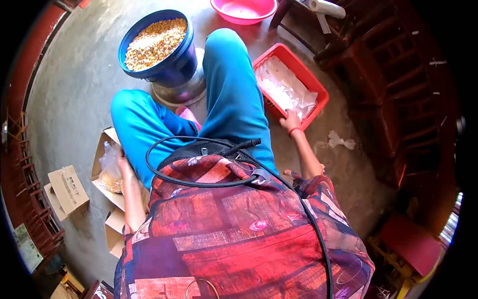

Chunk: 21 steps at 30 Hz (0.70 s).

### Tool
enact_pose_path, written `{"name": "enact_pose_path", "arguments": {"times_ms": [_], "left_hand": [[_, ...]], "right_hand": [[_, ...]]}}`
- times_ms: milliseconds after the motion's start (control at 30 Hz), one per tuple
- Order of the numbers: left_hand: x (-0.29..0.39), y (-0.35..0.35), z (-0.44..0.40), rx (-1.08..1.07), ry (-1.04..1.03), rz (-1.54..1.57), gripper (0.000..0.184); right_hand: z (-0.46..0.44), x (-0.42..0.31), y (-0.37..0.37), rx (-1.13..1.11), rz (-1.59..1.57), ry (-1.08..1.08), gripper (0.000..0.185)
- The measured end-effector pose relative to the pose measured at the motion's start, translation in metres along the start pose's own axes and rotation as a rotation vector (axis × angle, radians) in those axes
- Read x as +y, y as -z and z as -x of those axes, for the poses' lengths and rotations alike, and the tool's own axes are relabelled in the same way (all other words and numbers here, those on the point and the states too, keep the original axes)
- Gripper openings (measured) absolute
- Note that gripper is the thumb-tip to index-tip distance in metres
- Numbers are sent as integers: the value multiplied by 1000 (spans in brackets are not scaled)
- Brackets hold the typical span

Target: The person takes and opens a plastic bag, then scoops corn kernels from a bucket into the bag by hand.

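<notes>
My left hand [122, 163] is down beside my left knee, closed at the upper part of a clear plastic bag [110, 174] with yellowish-brown contents. That bag sits in an open cardboard box [97, 167]; some of the fingers are hidden. On the other side, my right hand [291, 120], with a red band at the wrist, reaches over the near edge of a red plastic basket [321, 97]. Its fingers are bent together at the edge of the clear plastic bags [284, 84] lying flat inside.
Between my legs and the wall, a blue bucket [186, 50] full of grain mix stands on a metal base [199, 74]. A pink basin [244, 12] lies beyond. Small cardboard boxes [68, 192] are at left, wooden furniture [368, 74] at right, and a crumpled plastic piece [341, 140] on the floor.
</notes>
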<state>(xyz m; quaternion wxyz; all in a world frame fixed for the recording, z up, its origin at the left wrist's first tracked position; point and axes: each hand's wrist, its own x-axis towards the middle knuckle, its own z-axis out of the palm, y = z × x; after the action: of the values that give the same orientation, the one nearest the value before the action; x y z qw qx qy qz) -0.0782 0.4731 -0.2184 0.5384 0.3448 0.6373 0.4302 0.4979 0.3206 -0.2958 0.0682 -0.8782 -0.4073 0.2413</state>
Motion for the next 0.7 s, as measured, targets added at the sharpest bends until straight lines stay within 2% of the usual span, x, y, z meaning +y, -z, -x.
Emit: {"name": "enact_pose_path", "arguments": {"times_ms": [67, 100, 200, 233, 267, 300, 333, 367, 400, 433, 500, 567, 600, 633, 700], "left_hand": [[40, -12, -12, 110, -293, -186, 32], [55, -15, -18, 80, -266, 21, 33], [96, -35, -17, 92, -293, -123, 34], [98, -41, -20, 57, -380, -218, 34], [101, -46, -23, 20, -467, -314, 34], [106, -56, -19, 17, -466, -326, 34], [112, -71, -10, 56, -512, -530, 34], [115, -78, -7, 91, -552, -737, 33], [111, -81, -13, 57, -668, -735, 32], [109, -81, -15, 54, -659, -746, 32], [107, -84, -10, 130, -805, -987, 32], [108, -90, 1, 139, -794, -1019, 32], [109, -90, 2, 156, -794, -1060, 32], [109, -91, 3, 175, -794, -1102, 32], [110, -90, 4, 181, -773, -1123, 32]], "right_hand": [[9, 9, -21, 59, 53, -50, 46], [14, 2, -22, 86, 56, -96, 44], [3, -6, -23, 39, 130, -145, 34], [-7, -1, -26, 32, 124, -151, 34], [-20, 5, -30, 28, 121, -97, 28], [-32, 10, -35, 22, 116, -42, 22], [-36, 9, -36, 51, 151, 46, 16], [-38, 8, -38, 38, 144, 37, 16], [-37, 8, -34, 30, 147, 112, 15], [-36, 7, -30, 25, 151, 193, 14], [-37, 6, -22, -13, 77, 217, 15], [-39, 10, -15, -136, -349, 86, 13], [-50, 24, -25, -122, -306, 51, 12], [-51, 32, -26, -33, -117, 93, 15], [-54, 41, -32, -48, 261, 68, 22]]}}
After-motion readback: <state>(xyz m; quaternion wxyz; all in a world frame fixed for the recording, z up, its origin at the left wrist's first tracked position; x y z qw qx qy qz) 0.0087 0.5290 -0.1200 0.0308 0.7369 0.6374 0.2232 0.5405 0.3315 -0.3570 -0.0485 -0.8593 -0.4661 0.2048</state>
